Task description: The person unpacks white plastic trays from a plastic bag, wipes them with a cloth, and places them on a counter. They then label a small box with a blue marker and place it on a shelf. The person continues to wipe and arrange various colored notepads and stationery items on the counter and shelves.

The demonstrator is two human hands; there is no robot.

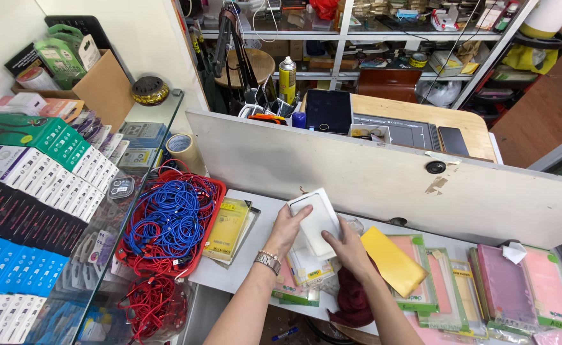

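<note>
The person holds a white phone case (315,220) between both hands above the grey counter (230,271), lifted clear of the stacks below, seemingly so its flat face can be turned toward the head camera and looked over. The left hand (286,231) grips the case along its left long edge, thumb on the face and fingers curled behind, a metal watch (267,260) on that wrist. The right hand (351,250) closes on the lower right corner, fingers pressed against the edge, so each hand is narrowed onto the case and holds nothing else. The case is a rounded rectangle; its long axis runs from the lower right, near the right hand, up toward the upper left, and the upper end points at the white partition board (383,176) across the counter. It tilts a little, the broad face up and toward the person. Just under it lie packaged cases in clear sleeves (306,271), and a yellow envelope (393,260) sits just beside the right hand. A red basket (214,204) of blue and red cables (172,220) stands to the left, well apart from the hands, with a yellowish packet (228,229) between it and the left hand.
</note>
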